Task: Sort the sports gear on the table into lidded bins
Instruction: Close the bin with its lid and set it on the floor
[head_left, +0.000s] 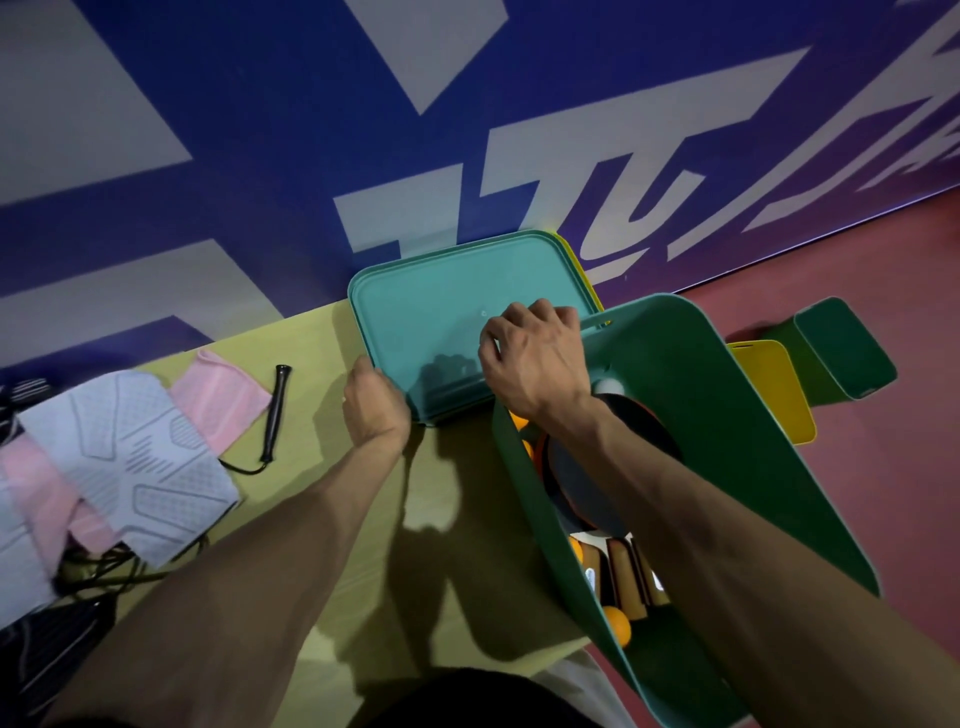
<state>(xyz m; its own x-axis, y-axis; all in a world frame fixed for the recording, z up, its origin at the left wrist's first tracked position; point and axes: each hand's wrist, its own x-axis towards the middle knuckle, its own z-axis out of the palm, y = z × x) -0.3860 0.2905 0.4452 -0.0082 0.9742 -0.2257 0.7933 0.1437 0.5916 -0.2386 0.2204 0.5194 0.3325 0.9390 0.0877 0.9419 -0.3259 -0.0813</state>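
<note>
Both hands are clamped on one teal rectangular plastic lid (447, 312). The left hand (376, 402) is curled round its near-left corner. The right hand (532, 358) is curled knuckles-up over its near-right part. Fingertips are hidden, so grip depth cannot be told.

Well left of the left hand, pink and pale grey patterned fabric pieces (140, 441) are piled on the yellow-green tabletop (353, 545). Between that pile and the left hand, a black skipping-rope handle (278, 410) is laid pointing away from the person, cord trailing toward the pile.

The lid is spanned between the hands. Its long axis is judged to run left-right, with the far edge toward the wall. A yellow lid edge (576, 260) is seen behind it.

Under the right forearm, an open dark green plastic bin (727, 441) is placed mouth up, its long axis running from the person toward the wall. Table tennis bats (561, 467) and orange balls (618, 626) are seen inside.

Further right, a yellow bin (774, 389) and a dark green container (841, 348) are seen lower down.

Judgement: the bin lies right of the lid, nearer the right hand. The two long axes cross, so roughly a quarter turn plus a rightward shift would be needed.
</note>
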